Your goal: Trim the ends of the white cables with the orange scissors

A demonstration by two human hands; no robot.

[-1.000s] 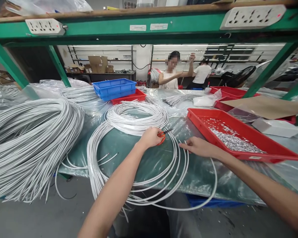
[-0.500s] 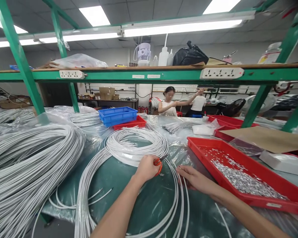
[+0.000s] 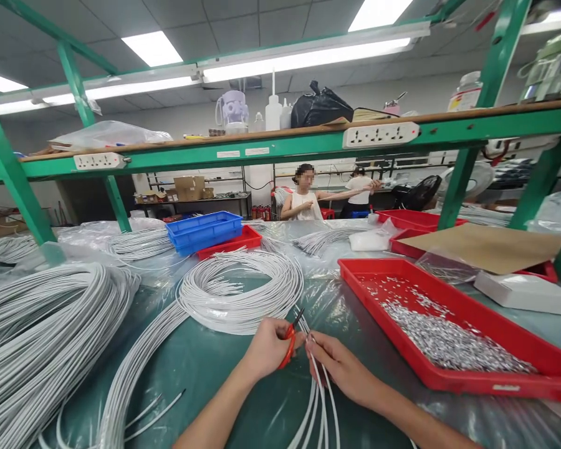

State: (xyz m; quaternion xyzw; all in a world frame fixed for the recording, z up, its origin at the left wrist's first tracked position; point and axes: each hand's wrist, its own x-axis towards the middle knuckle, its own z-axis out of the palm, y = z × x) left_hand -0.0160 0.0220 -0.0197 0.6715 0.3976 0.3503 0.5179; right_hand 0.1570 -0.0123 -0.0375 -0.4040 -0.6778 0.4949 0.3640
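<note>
My left hand is closed on orange-handled scissors, whose dark blades point up and to the right beside several white cables. Close by on the right, my right hand pinches those white cables, which hang down toward the bottom edge. The two hands almost touch. Behind them lies a round coil of white cable. Another looped bundle curves down on the left. What exactly the fingertips of my right hand cover is hidden.
A red tray of small silvery pieces stands at the right. Large cable coils fill the left. Blue tray sits on a red one behind. A green shelf frame crosses overhead; a person works beyond.
My right hand has moved left, up to my left hand, bringing the cables with it. The scissors are now beside the cables. The camera view has shifted and tilted.
</note>
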